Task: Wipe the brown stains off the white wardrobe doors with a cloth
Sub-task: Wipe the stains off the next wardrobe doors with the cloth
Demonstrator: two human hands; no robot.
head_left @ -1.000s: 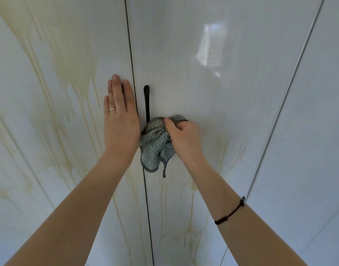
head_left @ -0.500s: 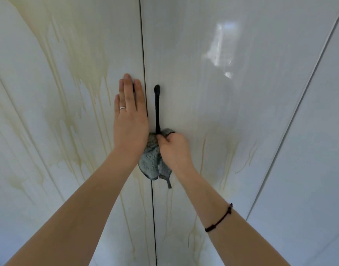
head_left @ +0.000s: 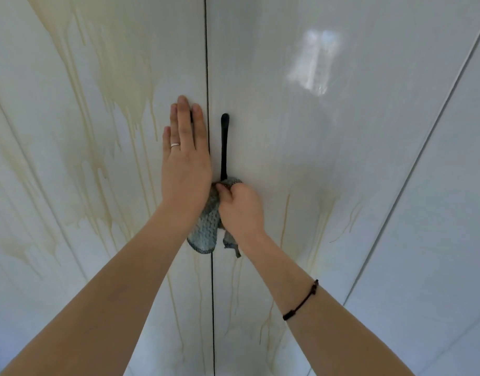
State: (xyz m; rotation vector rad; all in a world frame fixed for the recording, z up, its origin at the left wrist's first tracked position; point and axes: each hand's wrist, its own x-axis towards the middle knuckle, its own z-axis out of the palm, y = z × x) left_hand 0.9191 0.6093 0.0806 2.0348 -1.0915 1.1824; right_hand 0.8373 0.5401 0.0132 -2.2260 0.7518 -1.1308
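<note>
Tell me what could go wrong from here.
1. The cloth, bunched in the right hand at the base of the handle, may snag on it.
2. The left hand, flat on the left door, could smear the stains beside it.
3. Drips right of the cloth may get missed.

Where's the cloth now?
Head view, centre: the cloth is gripped in the right hand at the lower end of the black handle, beside the wrist of the left hand, which lies flat on the left door.

A home: glossy white wardrobe doors [head_left: 287, 131], black handle [head_left: 224, 145].
</note>
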